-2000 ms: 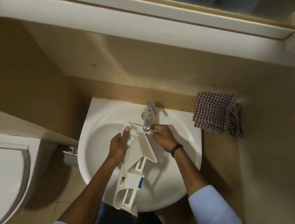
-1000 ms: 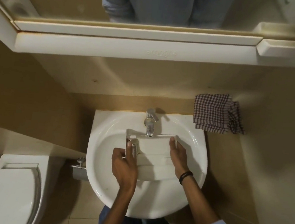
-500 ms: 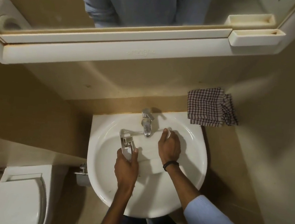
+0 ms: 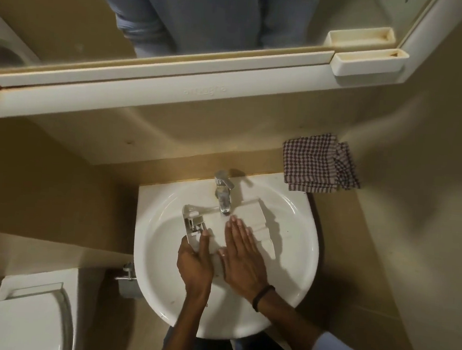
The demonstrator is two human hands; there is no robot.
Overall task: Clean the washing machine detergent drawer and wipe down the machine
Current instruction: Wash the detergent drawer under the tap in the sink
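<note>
The white plastic detergent drawer [image 4: 251,218] lies across the round white sink [image 4: 294,264], under the chrome tap [image 4: 223,192]. My left hand [image 4: 194,261] grips the drawer's left end, thumb along its edge near the small mechanism. My right hand [image 4: 241,254] lies flat on the drawer's broad face with straight fingers pointing towards the tap. A dark band sits on my right wrist. The lower part of the drawer is hidden under both hands.
A folded checked cloth [image 4: 318,164] lies on the ledge at the sink's back right. A mirror cabinet with a white shelf [image 4: 176,86] overhangs above. The toilet [image 4: 24,316] stands at lower left, with a metal valve [image 4: 128,276] beside the sink.
The drawer went from standing on end to lying flat across the basin. My right hand slid from its far right end down onto the middle of its face; the left keeps its hold.
</note>
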